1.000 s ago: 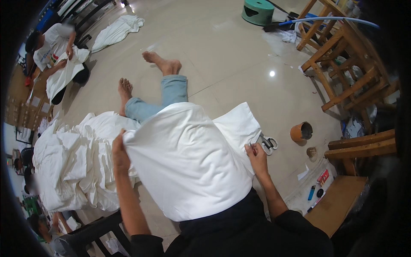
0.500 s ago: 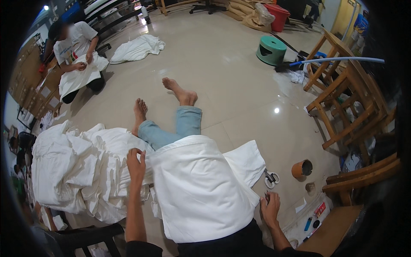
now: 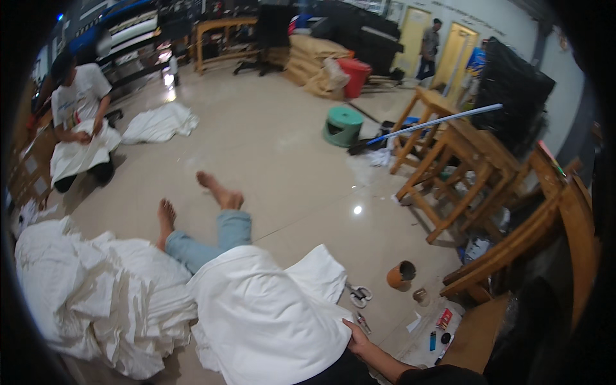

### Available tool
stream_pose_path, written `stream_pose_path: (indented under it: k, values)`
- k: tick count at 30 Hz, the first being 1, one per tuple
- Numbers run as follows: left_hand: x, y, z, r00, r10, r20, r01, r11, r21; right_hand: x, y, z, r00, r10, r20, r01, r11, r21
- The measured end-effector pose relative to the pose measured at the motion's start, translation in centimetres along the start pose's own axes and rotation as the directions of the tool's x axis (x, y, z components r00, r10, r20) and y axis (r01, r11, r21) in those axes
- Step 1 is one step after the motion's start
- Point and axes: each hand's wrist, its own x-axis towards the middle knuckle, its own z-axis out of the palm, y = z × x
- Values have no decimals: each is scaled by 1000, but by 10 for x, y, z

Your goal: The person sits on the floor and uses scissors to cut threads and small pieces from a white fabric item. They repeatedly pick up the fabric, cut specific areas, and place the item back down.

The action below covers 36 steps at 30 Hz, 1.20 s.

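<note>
Here's the right hand (image 3: 357,338), thumb over the cloth's near-right edge, fingers tucked beneath, and that looks like a firm pinch! The left hand is out of view, so I can't tell what it's doing. The white cloth (image 3: 269,321) spreads away to the left of the right hand, draped across the lap and thighs, rumpled all over, and there's the first danger: with just one grip visible, a hard tug could drag it askew or fold it over on itself.

Look just ahead of the hand! Small metal snips (image 3: 363,322) lie on the floor (image 3: 295,186), very near the knuckles; a careless sweep could nick a finger or snag the fabric. Farther ahead, scissors (image 3: 360,295) sit right by the cloth's far corner, and whether the blades run under it, I can't tell. Pull that corner and it could catch, or carry them along.

Well to the left of the hand, the big white pile (image 3: 109,295) crowds the cloth's other side; same colour, so a layer could easily get grabbed by mistake. Ahead and right, the orange pot (image 3: 402,274) could tip if the elbow swings wide.
</note>
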Motion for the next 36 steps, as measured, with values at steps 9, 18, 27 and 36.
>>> stream_pose_path:
  k: [9,18,27,36]
  values:
    - [-45,43,-15,948,261,182,-187,919,-348,-52,-30,79,843,-436,315,483,872,-86]
    - [-17,31,3,943,333,10,-328,933,-151,3,-37,274,626,-289,724,778,159,-609]
    - [-208,168,25,495,869,11,-802,461,-379,48,-58,343,500,-214,839,741,-396,-543]
    - [-273,295,-46,454,888,-73,-871,425,-246,-38,-104,495,-81,-273,959,738,-663,-126]
